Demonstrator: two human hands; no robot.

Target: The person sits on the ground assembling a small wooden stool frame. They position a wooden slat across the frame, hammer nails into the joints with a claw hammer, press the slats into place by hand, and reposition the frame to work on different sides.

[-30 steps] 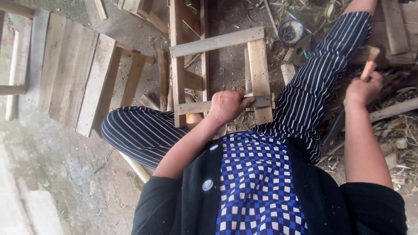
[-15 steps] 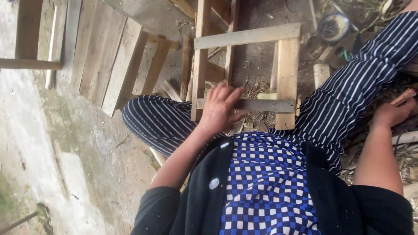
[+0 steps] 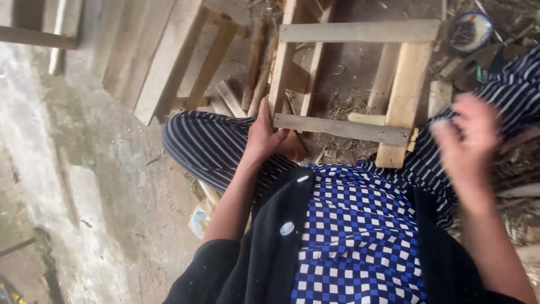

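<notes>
**Wooden frame steadied, near slat in place**

The left hand (image 3: pixel 269 138) grips the near-left corner of the wooden frame (image 3: pixel 343 84) lying on the ground between the knees. The right hand (image 3: pixel 467 147) hovers off the frame's right edge, blurred, fingers spread, holding nothing. Far slat (image 3: pixel 360 31) and near slat (image 3: pixel 343 128) both lie across the uprights; whether they are fastened cannot be told.

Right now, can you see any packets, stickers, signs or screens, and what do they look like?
Crumpled packet: on the ground beside the left arm, below the striped trouser leg; small, flattened, whitish with bits of yellow and blue.
Round tin: top right on the littered ground, beyond the wooden frame; shallow, pale blue rim, dark inside; no label visible.
No signs, no screens.
</notes>
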